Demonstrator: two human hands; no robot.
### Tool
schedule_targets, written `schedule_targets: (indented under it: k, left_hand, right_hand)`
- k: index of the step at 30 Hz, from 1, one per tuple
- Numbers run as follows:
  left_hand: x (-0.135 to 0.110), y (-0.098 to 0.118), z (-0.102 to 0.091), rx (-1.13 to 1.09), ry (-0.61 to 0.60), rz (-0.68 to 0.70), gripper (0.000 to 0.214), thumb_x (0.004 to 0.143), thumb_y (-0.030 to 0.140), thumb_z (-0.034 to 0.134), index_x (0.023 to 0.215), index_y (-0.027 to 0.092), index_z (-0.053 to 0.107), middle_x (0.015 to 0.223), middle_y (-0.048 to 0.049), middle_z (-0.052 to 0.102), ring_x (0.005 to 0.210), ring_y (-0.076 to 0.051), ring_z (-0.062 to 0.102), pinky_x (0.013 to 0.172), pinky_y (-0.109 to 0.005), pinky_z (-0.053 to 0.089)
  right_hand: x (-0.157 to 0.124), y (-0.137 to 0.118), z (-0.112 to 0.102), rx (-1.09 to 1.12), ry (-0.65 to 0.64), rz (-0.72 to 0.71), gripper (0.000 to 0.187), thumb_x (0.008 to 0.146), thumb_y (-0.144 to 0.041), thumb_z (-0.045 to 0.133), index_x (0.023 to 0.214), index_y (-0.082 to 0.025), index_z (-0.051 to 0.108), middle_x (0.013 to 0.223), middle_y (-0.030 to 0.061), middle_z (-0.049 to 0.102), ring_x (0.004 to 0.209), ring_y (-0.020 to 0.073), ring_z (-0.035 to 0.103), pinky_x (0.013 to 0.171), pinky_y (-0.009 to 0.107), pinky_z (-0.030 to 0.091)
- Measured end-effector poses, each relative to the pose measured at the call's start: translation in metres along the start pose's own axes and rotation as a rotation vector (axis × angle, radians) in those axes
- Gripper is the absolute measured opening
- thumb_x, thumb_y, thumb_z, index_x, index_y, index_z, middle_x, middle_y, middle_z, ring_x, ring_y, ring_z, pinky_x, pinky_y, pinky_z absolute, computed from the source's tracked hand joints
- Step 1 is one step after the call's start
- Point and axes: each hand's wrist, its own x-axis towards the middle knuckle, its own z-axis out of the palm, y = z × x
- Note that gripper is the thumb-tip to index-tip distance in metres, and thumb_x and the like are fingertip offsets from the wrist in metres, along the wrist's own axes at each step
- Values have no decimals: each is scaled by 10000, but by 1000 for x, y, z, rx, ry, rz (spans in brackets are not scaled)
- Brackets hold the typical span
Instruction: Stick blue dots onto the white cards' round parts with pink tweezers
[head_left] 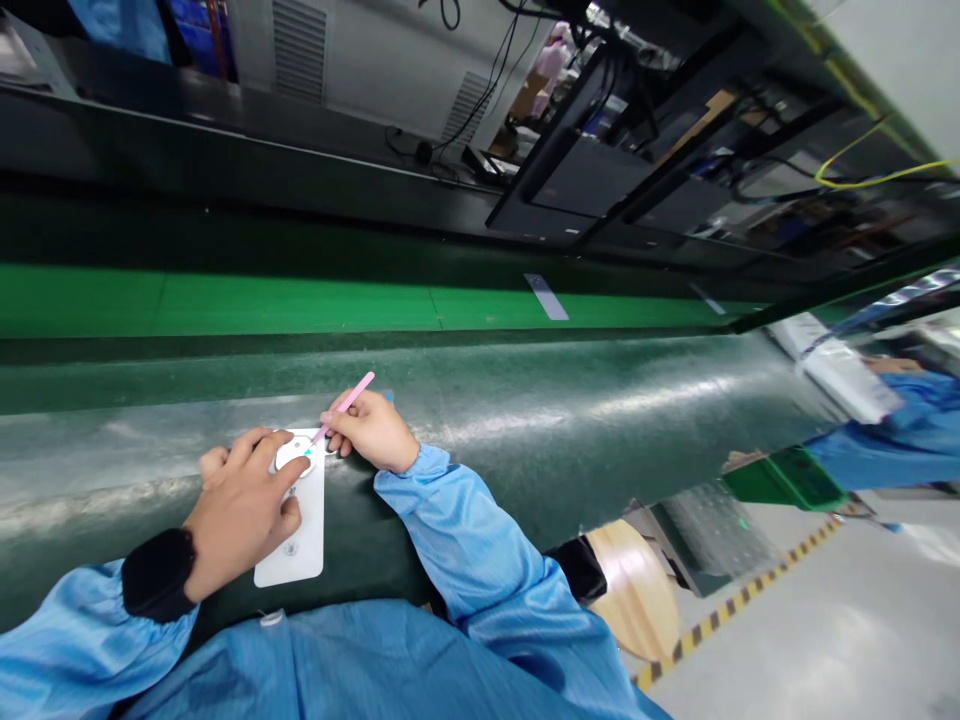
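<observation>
Pink plastic stick point(346, 403) is pinched in the right hand point(371, 430), between the thumb and the first fingers, and its thin tip comes down to the edge of a white round disc point(289, 456). The left hand point(240, 510) lies over this disc, with its fingers point(283, 478) spread and pressing from above, so much of the disc is covered. Only a small part shows, with a little green-blue spot near the stick tip. The disc sits at the upper end of a long white card point(298, 540), and the card lies flat on the dark green mat of the bench point(525, 400). Lower on the card is a small round mark point(291, 548).

From this head view, I judge the disc to be light, stiff plastic. Its smooth face may slip a little on the card, so it seems best to take it by the rim or press it flat, as the left hand does. The stick looks thin and light, and is best held near its tip — it could perhaps bend under hard force.

Around them are a black wristband point(154, 575) on the left wrist and blue smock sleeves point(442, 530). At far right, another person's blue sleeve point(892, 440) is near a green crate point(784, 478) — and yellow-and-black tape point(735, 600) runs along the floor.
</observation>
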Motion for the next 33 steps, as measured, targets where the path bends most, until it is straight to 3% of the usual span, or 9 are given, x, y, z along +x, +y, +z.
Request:
schedule_targets:
  k: [6,11,14,18,22,26,33]
  left_hand:
    - [4,0,-4,19,-47,-26,393,881,251,652,1213,341,841,1476,-139,730,1389,-443,584,971,-548,493]
    - [11,-3,-17,-20,-212,-44,381,873,382,778,1245,322,827,1547,-165,686,1438,-474,552,1033,-591,512]
    - [16,-2,-26,-26,-292,-79,386,835,372,846,1217,322,822,1578,-167,663,1467,-482,537,1068,-604,515]
    - [29,7,-39,-32,-400,-153,353,805,332,852,1151,284,795,1574,-172,647,1492,-482,521,1117,-614,494]
    - [47,11,-48,-35,-508,-227,465,803,303,800,1255,238,714,1470,-191,666,1402,-438,579,1111,-560,472]
    - [67,-3,-53,-38,-473,-256,556,715,318,814,1247,252,670,1365,-162,689,1283,-406,634,1040,-502,478]
    - [110,-49,-56,-25,-382,-249,626,610,289,764,1220,269,624,1176,-113,715,1161,-375,696,980,-451,482]
  right_hand:
    - [2,2,-1,7,-18,-13,347,906,-322,919,783,-172,632,605,6,678,499,117,626,463,180,498]
    - [5,4,0,28,-27,-10,438,847,-452,968,784,-170,639,597,5,673,499,123,622,443,183,487]
    - [7,4,0,78,-34,-11,496,808,-505,990,765,-180,618,586,-2,666,486,120,616,429,182,485]
    - [8,2,-1,155,-43,0,524,769,-495,1017,752,-184,596,604,-3,679,487,111,617,432,178,491]
    - [9,1,-2,163,-32,33,530,763,-494,1022,750,-182,594,590,-3,667,479,112,609,428,179,483]
    - [13,6,-5,180,-36,30,527,752,-480,1019,752,-186,582,618,2,681,475,108,601,423,181,470]
    - [19,18,-10,227,-67,15,526,709,-478,997,764,-200,554,648,25,703,483,120,617,422,187,450]
